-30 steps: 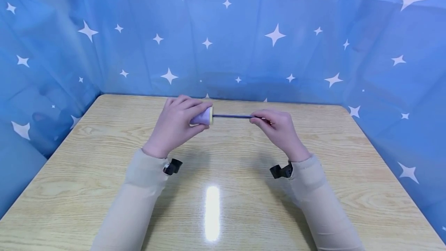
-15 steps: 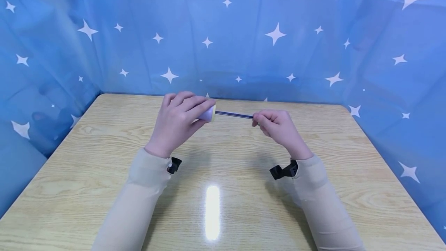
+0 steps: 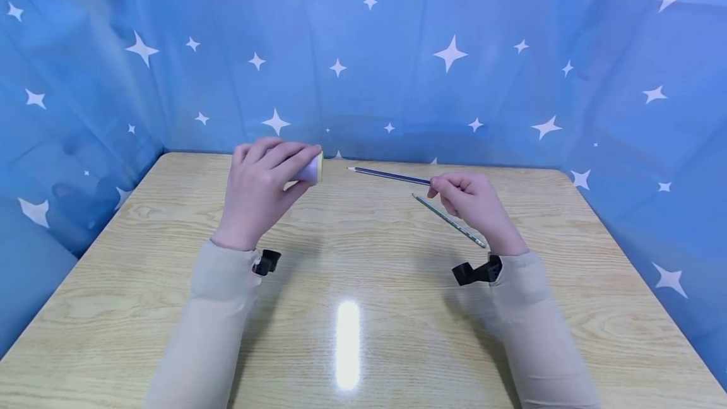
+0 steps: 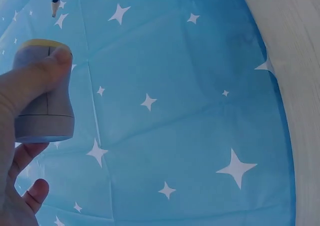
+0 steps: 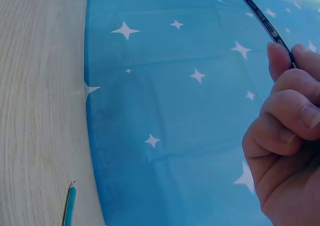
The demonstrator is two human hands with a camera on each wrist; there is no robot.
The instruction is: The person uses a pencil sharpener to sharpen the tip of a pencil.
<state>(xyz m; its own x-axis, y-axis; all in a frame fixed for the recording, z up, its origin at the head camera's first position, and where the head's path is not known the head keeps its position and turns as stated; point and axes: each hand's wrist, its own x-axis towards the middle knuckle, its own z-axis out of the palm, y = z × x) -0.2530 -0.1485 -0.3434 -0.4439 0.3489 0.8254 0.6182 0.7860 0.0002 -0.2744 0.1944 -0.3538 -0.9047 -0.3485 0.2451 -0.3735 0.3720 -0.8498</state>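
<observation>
My left hand (image 3: 252, 191) grips a lavender pencil sharpener (image 3: 307, 172) with a yellow rim, held above the table. In the left wrist view the sharpener (image 4: 46, 101) has a waisted body, with my thumb across its side. Between thumb and fingers of my right hand (image 3: 471, 204) is a dark blue pencil (image 3: 392, 175), its pale wooden tip pointing left at the sharpener. A gap separates tip and sharpener. Below my right hand a green pencil (image 3: 449, 220) lies slanted on the table; the right wrist view shows its tip end (image 5: 70, 203).
The wooden table (image 3: 397, 346) spreads under both arms, with a bright light reflection near its front. A blue curtain (image 3: 386, 90) with white stars hangs behind the table and along its sides.
The blue pencil has come out of the sharpener. My left hand has moved left with the sharpener, my right hand slightly right with the pencil. The green pencil has come into view.
</observation>
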